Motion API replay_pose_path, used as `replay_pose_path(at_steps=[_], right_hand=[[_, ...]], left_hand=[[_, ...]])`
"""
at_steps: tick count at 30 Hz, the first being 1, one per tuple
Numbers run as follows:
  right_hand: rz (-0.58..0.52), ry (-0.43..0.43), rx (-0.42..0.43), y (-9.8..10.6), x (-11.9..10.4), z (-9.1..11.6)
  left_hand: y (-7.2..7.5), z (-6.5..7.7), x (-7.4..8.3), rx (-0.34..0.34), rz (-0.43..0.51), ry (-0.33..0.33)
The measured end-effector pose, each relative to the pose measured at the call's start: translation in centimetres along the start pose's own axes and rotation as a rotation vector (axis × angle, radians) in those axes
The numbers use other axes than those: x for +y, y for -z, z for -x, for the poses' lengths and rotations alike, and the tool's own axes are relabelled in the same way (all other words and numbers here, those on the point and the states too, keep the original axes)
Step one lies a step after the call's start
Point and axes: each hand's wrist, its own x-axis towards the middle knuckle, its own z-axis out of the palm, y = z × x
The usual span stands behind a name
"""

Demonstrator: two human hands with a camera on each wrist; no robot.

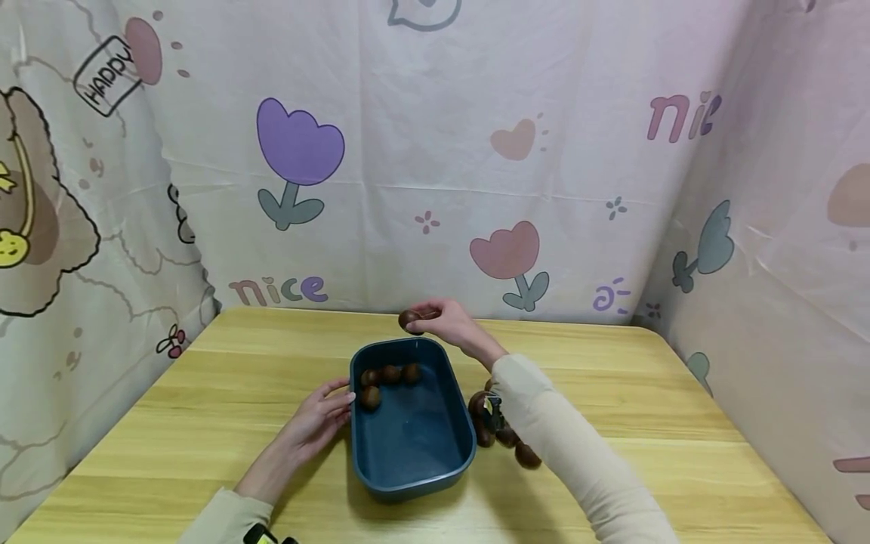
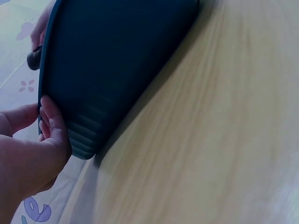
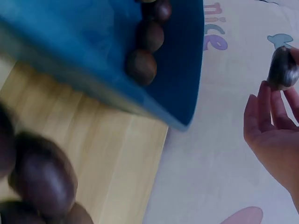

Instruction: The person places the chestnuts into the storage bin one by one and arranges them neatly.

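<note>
A deep dark-blue plastic bin (image 1: pixel 414 442) stands on the table, longer side running away from me. My left hand (image 1: pixel 316 423) grips its left rim; in the left wrist view, thumb and fingers lie on either side of that edge. Beyond the bin's far end, my right hand (image 1: pixel 450 325) holds a passion fruit (image 1: pixel 409 321), dark and glossy, between thumb and fingertips. Inside, several passion fruits (image 1: pixel 390 375) sit in the far left corner, in a row along the far wall with one nearer. To the right, more passion fruits (image 1: pixel 527 455) lie partly hidden under my right sleeve.
The wooden table (image 1: pixel 646 423) reaches back to a patterned cloth (image 1: pixel 408 151) hung behind it and along both sides. My right forearm crosses above the loose fruits. The bin's right wall (image 1: pixel 455 397) stands close to that pile.
</note>
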Motion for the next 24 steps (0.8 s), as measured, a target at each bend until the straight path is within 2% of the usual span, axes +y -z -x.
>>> replay_pose_path(at_steps=[7,14,24], right_hand=[[-0.025,-0.022,-0.052,-1.9,0.0,-0.6],[-0.048,-0.033,-0.117,-3.4,1.2,-0.9],[0.053,-0.106,-0.181,-5.3,2.6,-0.5]], left_hand=[[0.1,-0.1,-0.1,-0.003,-0.010,0.012],[0.1,-0.2,0.0,0.000,-0.004,0.018],[0.0,-0.3,0.2,-0.003,0.021,0.021]])
